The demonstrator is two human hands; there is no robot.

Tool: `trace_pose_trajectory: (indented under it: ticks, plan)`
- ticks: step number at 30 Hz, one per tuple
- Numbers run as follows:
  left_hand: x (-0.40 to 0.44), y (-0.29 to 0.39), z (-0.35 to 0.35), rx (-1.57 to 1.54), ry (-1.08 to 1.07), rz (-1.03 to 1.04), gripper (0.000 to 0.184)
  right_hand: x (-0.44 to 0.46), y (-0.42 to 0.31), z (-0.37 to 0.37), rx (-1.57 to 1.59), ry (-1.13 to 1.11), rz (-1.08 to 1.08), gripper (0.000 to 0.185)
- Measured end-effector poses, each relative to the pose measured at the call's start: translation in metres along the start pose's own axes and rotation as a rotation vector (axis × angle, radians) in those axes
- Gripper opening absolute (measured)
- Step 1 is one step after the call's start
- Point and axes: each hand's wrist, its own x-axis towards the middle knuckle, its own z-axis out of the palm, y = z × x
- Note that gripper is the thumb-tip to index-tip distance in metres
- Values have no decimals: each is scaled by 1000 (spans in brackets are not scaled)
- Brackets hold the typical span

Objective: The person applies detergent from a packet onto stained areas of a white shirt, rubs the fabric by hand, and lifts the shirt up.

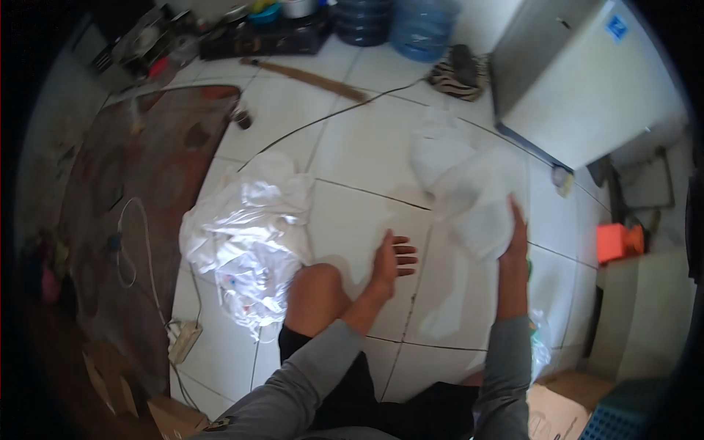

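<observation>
My left hand [394, 260] is over the tiled floor with its fingers spread and nothing in it. At the right, my right hand [515, 235] is against the edge of a thin white plastic bag [477, 198], which looks blurred and hangs over the tiles. The thumb and fingertips of that hand are partly hidden by the bag. To the left of my knee lies a crumpled pile of shiny white cloth [253, 235].
A dark mat [147, 220] covers the left side, with a white cable and a power strip [183, 342]. A broom [304, 77] and blue water bottles [424, 29] are at the back. A fridge [587, 88] stands at the right, near an orange object [611, 243].
</observation>
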Motion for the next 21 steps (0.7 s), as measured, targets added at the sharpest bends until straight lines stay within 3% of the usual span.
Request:
trace_pose_trajectory:
  ticks: [2,5,8,10,12,14,15,16,18,21]
  plan:
    - [2,0,-3,-39,41,-12,72,51,-19,38,107,-134,-55,51]
    - [-4,5,-4,-31,-55,-80,63,139,-16,61,122,-157,-83,52]
    - [-8,12,-5,135,-18,-21,47,224,45,26,63,-13,-63,58]
    - [-7,15,-8,132,-4,-27,45,249,95,1,-273,313,155,72]
    - [-6,18,-12,135,-3,-31,44,250,123,-8,-282,347,139,65]
    - [-6,21,-16,169,11,112,47,234,130,-9,-291,382,115,59]
    - [-10,25,-19,170,14,119,47,215,122,-1,-432,429,74,63]
    - [-14,32,-22,166,41,269,44,192,113,7,-571,474,26,66]
    - [-23,49,-33,228,106,553,37,120,106,6,-686,377,-196,62]
    - [-47,89,-85,675,375,964,40,-3,80,-12,-838,106,-172,55]
